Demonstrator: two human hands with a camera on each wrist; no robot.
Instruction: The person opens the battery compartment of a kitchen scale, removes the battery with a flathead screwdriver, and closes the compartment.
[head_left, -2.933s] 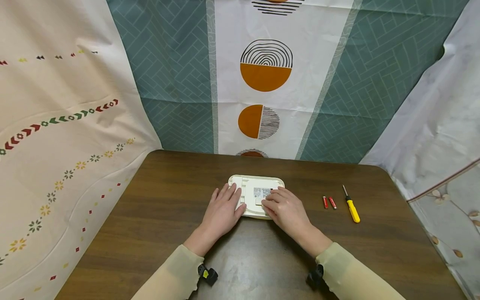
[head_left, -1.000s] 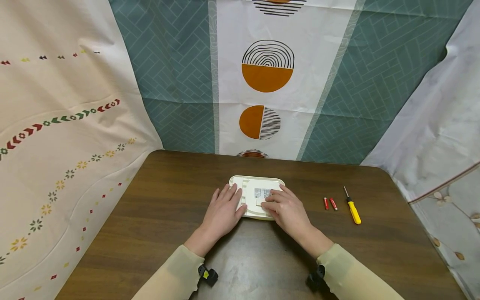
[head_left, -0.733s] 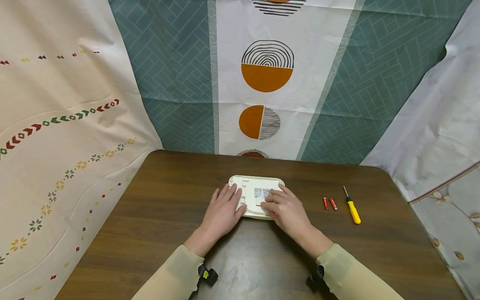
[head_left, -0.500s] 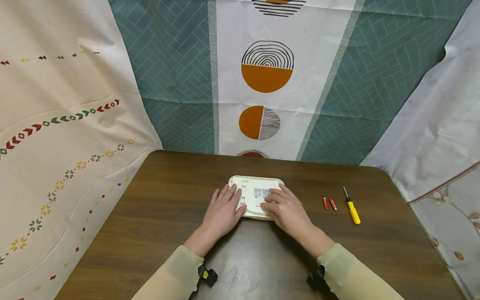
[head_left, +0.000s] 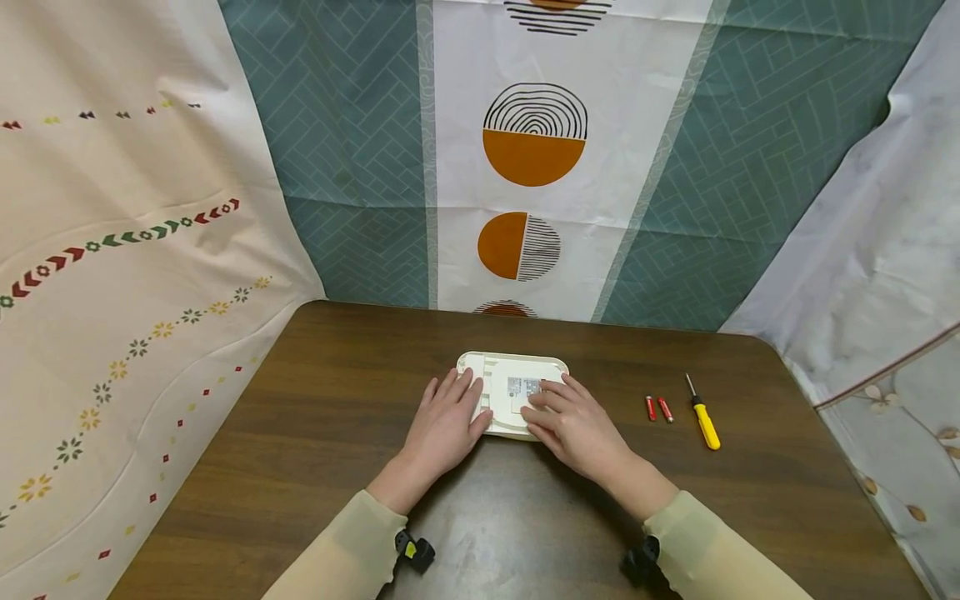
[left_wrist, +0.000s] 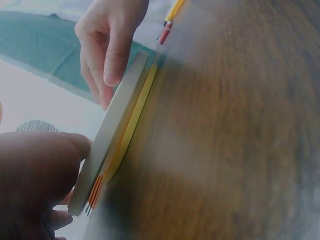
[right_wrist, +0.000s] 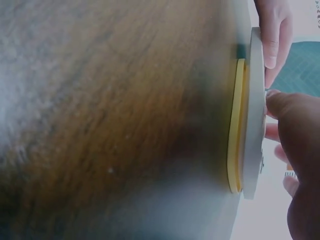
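A cream-white, rounded rectangular plastic device (head_left: 510, 367) lies with its recessed, labelled side up on the table. In the left wrist view, a yellow layer (left_wrist: 134, 125) shows beneath its pale edge. My left hand (head_left: 442, 425) rests on the left part of the device, fingers extended. From the right, my right hand (head_left: 576, 427) lies over the other end, fingers slightly bent and fingertips on the face by a small rectangular panel (head_left: 517, 405). The right wrist view has the thumb (right_wrist: 274, 102) at the device's face. The right hand covers part of the printed label (head_left: 519, 386).
Two small red batteries (head_left: 651, 407) lie to the right of the device. Beyond them is a screwdriver (head_left: 706, 423) with a yellow handle, its tip pointing away. Patterned cloths (head_left: 360, 150) hang behind the brown wooden table (head_left: 337, 400) and along its sides.
My right wrist has shifted slightly to the right, and its fingers lie a little differently by the small panel. The left hand and the device stay in place.
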